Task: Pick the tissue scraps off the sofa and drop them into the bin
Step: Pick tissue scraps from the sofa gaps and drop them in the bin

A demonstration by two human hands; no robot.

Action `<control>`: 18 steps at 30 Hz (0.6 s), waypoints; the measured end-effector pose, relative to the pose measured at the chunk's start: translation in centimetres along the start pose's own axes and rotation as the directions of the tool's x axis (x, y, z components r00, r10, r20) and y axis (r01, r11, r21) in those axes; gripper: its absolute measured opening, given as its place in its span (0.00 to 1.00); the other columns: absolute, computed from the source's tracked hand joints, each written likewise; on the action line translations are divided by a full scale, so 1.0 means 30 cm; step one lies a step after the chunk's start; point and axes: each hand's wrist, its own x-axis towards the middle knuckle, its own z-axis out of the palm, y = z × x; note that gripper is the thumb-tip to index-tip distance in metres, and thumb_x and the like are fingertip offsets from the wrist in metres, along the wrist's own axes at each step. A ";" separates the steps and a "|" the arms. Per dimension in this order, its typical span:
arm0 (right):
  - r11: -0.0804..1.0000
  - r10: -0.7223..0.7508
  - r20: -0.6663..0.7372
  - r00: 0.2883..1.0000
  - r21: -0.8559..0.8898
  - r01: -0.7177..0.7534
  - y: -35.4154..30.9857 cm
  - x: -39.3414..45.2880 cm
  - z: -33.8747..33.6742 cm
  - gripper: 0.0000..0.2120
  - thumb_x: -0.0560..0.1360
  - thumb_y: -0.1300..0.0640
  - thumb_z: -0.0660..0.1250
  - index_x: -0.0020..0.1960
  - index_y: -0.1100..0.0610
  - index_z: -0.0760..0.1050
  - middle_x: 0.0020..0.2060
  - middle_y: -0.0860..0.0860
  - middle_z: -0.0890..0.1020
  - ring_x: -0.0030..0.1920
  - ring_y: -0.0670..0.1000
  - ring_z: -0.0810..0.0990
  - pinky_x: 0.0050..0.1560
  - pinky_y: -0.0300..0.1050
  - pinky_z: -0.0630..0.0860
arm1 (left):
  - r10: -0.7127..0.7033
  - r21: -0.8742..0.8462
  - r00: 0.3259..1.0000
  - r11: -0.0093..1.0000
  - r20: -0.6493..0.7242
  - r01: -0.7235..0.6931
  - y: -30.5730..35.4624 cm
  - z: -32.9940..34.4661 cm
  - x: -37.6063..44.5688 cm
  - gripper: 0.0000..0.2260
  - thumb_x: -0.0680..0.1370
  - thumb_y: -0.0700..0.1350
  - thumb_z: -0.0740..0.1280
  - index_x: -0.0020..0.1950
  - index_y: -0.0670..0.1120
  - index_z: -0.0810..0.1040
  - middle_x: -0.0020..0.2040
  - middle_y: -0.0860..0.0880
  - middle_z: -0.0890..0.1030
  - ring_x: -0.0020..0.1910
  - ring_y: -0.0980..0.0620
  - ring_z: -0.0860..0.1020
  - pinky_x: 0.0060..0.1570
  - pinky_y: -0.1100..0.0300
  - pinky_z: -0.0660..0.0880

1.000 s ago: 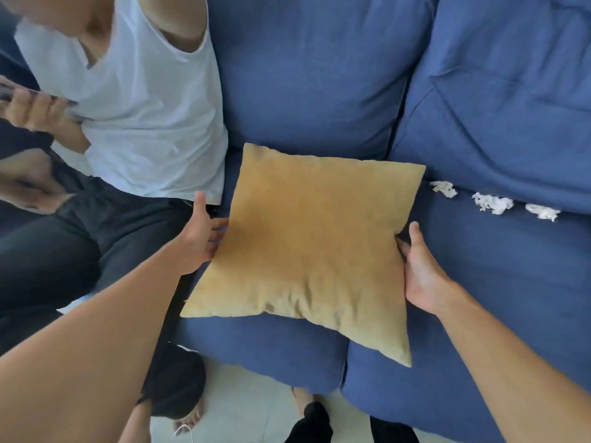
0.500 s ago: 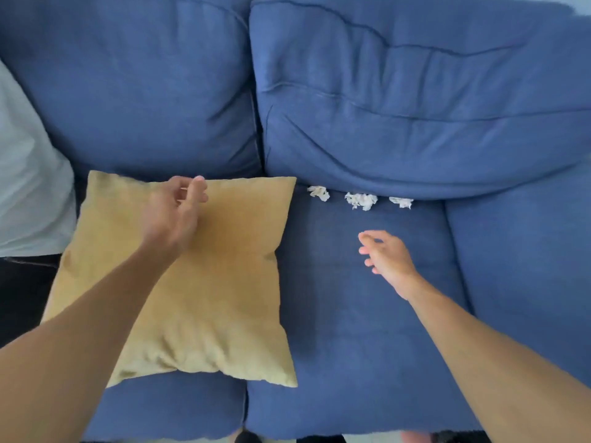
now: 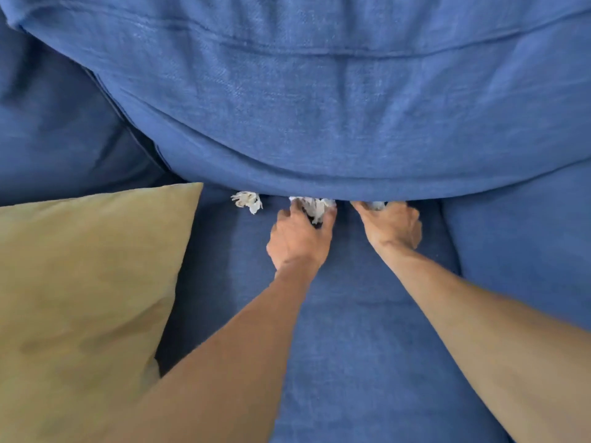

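Note:
Three white tissue scraps lie in a row on the blue sofa seat [image 3: 367,330], tight against the foot of the back cushion. The left scrap [image 3: 247,201] lies untouched. My left hand [image 3: 299,239] closes its fingers around the middle scrap [image 3: 315,206]. My right hand [image 3: 391,223] covers the right scrap [image 3: 376,205], fingers curled over it; only a sliver of white shows. No bin is in view.
A mustard-yellow pillow [image 3: 86,298] lies on the seat to the left, just beside my left forearm. The blue back cushion [image 3: 319,107] bulges over the scraps. Another seat cushion [image 3: 527,244] adjoins on the right.
The view has moved closer to the sofa back. My left hand left the pillow and went right to the middle scrap. My right hand reached forward onto the right scrap.

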 end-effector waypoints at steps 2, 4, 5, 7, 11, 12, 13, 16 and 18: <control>0.999 -0.031 -0.038 0.999 0.015 0.032 0.017 0.015 0.037 0.27 0.76 0.35 0.70 0.59 0.58 0.81 0.56 0.61 0.84 0.58 0.66 0.81 0.53 0.55 0.76 | -0.027 0.002 0.996 1.000 -0.087 0.027 0.039 0.031 0.021 0.26 0.79 0.68 0.64 0.64 0.50 0.79 0.59 0.45 0.81 0.60 0.40 0.80 0.51 0.48 0.74; 0.993 -0.111 -0.051 0.992 0.042 0.113 0.049 0.017 0.054 0.19 0.78 0.40 0.69 0.54 0.56 0.83 0.51 0.60 0.86 0.53 0.66 0.82 0.51 0.54 0.77 | -0.085 -0.009 0.988 0.996 -0.128 0.084 0.060 0.036 0.034 0.21 0.81 0.63 0.66 0.61 0.48 0.81 0.59 0.44 0.83 0.60 0.38 0.82 0.49 0.50 0.73; 0.984 -0.154 -0.050 0.987 0.081 0.158 0.068 0.010 0.053 0.16 0.77 0.42 0.69 0.51 0.55 0.83 0.47 0.58 0.87 0.50 0.65 0.83 0.49 0.52 0.79 | -0.099 -0.018 0.986 0.995 -0.136 0.098 0.061 0.034 0.033 0.19 0.81 0.62 0.67 0.60 0.48 0.82 0.58 0.43 0.84 0.59 0.38 0.82 0.48 0.50 0.74; 0.960 -0.207 -0.047 0.977 0.184 0.212 0.107 -0.026 0.035 0.12 0.77 0.46 0.70 0.47 0.54 0.84 0.41 0.55 0.87 0.43 0.60 0.82 0.47 0.47 0.76 | -0.066 -0.052 0.989 0.997 -0.131 0.059 0.047 0.023 0.010 0.16 0.80 0.62 0.68 0.56 0.51 0.85 0.51 0.43 0.85 0.54 0.37 0.83 0.47 0.51 0.76; 0.898 -0.043 -0.038 0.998 0.437 0.056 0.206 -0.215 -0.041 0.09 0.78 0.49 0.72 0.51 0.53 0.86 0.41 0.51 0.85 0.42 0.51 0.82 0.47 0.42 0.75 | 0.107 -0.095 0.992 0.989 -0.067 -0.113 -0.029 -0.004 -0.137 0.14 0.80 0.64 0.66 0.55 0.58 0.85 0.41 0.50 0.83 0.45 0.42 0.80 0.44 0.52 0.78; 0.868 0.035 -0.027 0.999 0.497 -0.017 0.240 -0.280 -0.060 0.09 0.78 0.49 0.72 0.51 0.52 0.86 0.42 0.49 0.86 0.42 0.49 0.83 0.48 0.43 0.77 | 0.137 -0.091 0.989 0.986 -0.051 -0.141 -0.052 -0.010 -0.190 0.15 0.80 0.64 0.66 0.56 0.58 0.84 0.42 0.50 0.84 0.46 0.43 0.80 0.45 0.51 0.78; 0.832 0.113 -0.013 0.993 0.548 -0.087 0.279 -0.349 -0.079 0.07 0.78 0.48 0.71 0.50 0.50 0.86 0.41 0.46 0.86 0.42 0.46 0.83 0.49 0.44 0.78 | 0.160 -0.080 0.987 0.983 -0.031 -0.162 -0.075 -0.011 -0.247 0.15 0.81 0.64 0.65 0.57 0.57 0.84 0.43 0.50 0.84 0.48 0.43 0.81 0.45 0.51 0.78; 0.709 0.312 0.038 0.949 0.656 -0.259 0.407 -0.571 -0.133 0.05 0.79 0.49 0.71 0.46 0.41 0.83 0.41 0.42 0.86 0.42 0.38 0.82 0.47 0.39 0.75 | 0.199 -0.059 0.978 0.979 0.067 -0.195 -0.127 0.014 -0.431 0.16 0.80 0.64 0.64 0.60 0.59 0.83 0.43 0.53 0.84 0.51 0.45 0.80 0.47 0.51 0.78; 0.644 0.428 0.052 0.902 0.682 -0.345 0.521 -0.722 -0.165 0.03 0.79 0.48 0.72 0.50 0.40 0.84 0.45 0.42 0.88 0.46 0.36 0.82 0.48 0.35 0.75 | 0.228 -0.050 0.959 0.974 0.170 -0.223 -0.149 0.060 -0.570 0.15 0.79 0.65 0.64 0.59 0.61 0.82 0.41 0.56 0.82 0.50 0.47 0.81 0.47 0.50 0.80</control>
